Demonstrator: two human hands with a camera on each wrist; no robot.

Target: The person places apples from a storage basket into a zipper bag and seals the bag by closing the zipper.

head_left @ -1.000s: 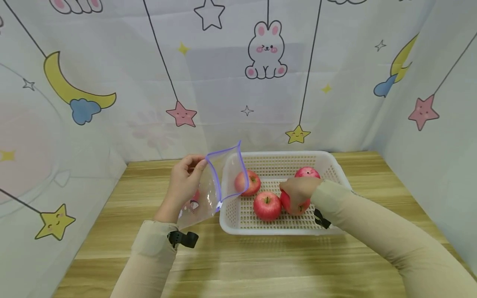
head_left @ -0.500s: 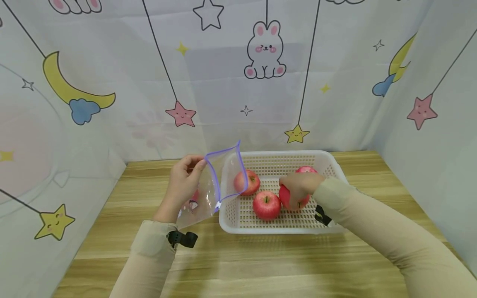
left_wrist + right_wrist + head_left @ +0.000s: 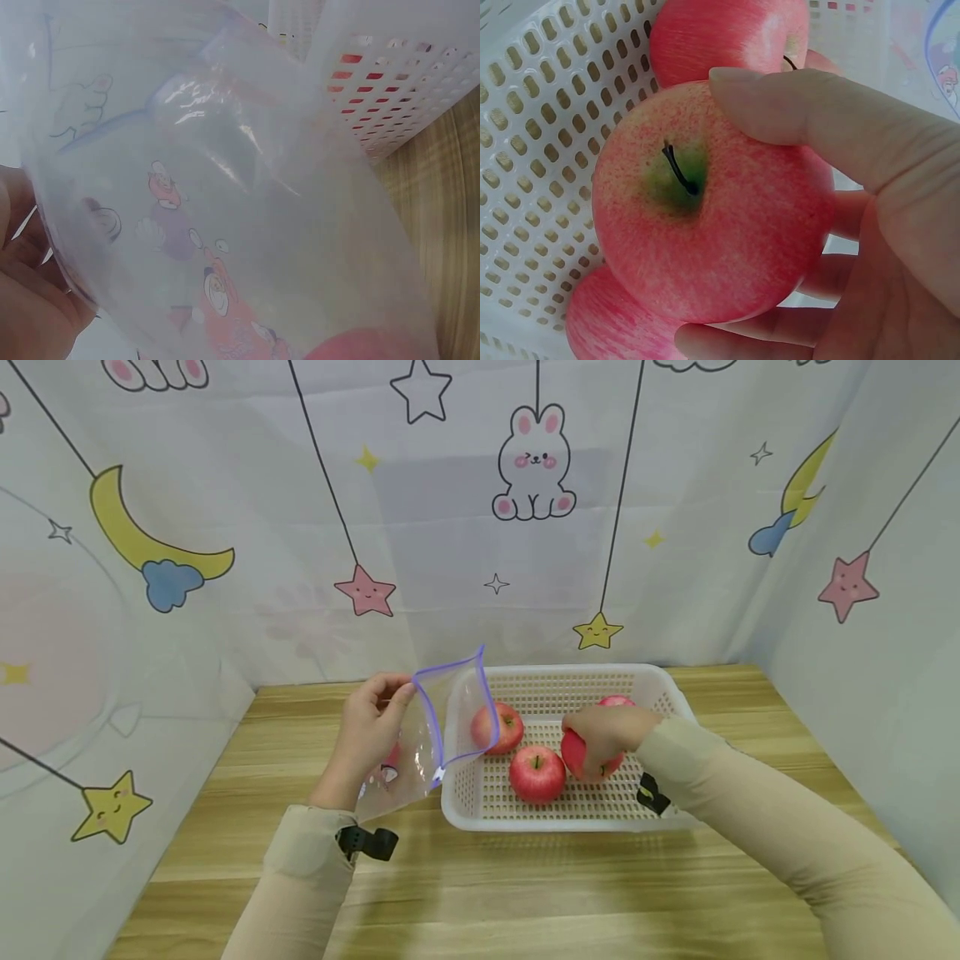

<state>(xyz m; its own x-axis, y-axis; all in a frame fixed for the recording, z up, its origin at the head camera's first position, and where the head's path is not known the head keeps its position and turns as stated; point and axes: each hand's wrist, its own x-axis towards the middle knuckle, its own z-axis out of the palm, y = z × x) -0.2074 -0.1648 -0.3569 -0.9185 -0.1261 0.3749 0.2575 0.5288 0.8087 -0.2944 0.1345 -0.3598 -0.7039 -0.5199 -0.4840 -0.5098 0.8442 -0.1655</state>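
In the head view my left hand (image 3: 373,718) pinches the rim of a clear zip bag (image 3: 408,760) with purple edging and printed cartoon figures. The bag's mouth gapes toward the basket and overlaps its left end. My right hand (image 3: 607,733) reaches into the white plastic basket (image 3: 570,825) and grips a red apple (image 3: 712,217), thumb on top near the stem and fingers round its side. Beside it sits another apple (image 3: 537,774). A third apple (image 3: 497,728) shows partly through the bag, and one more apple (image 3: 618,701) is mostly hidden behind the right hand.
The basket stands on a wood-grain table (image 3: 480,893), its perforated wall (image 3: 375,90) close to the bag in the left wrist view. Behind hangs a white curtain (image 3: 450,543) with cartoon prints, and it also lines both sides. Each wrist wears a black strap (image 3: 367,842).
My right wrist and sleeve have shifted slightly right, covering more of the back apple. The right hand stays on its apple. The left hand and the bag have hardly moved.
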